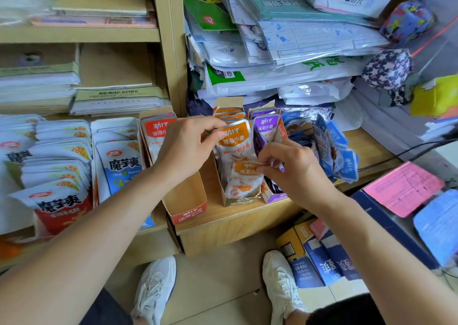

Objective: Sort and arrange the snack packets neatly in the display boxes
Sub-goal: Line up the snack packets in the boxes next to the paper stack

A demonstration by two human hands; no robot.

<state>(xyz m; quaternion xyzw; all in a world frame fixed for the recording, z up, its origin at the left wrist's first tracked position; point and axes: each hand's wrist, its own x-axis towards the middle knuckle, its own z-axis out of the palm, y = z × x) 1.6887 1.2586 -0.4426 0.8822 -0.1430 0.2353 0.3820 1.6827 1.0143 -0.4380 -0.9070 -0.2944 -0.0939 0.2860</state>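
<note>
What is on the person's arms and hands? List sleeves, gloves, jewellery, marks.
The left hand and right hand are bare: no gloves or rings show. The left forearm and right forearm are bare too, with no sleeve, watch, bracelet or marking in view down to the picture's edge.

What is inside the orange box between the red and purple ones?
Inside the orange box, orange packets stand in a row. The left hand pinches the tall one's top; the right hand pinches a lower one. The box floor is covered.
</note>
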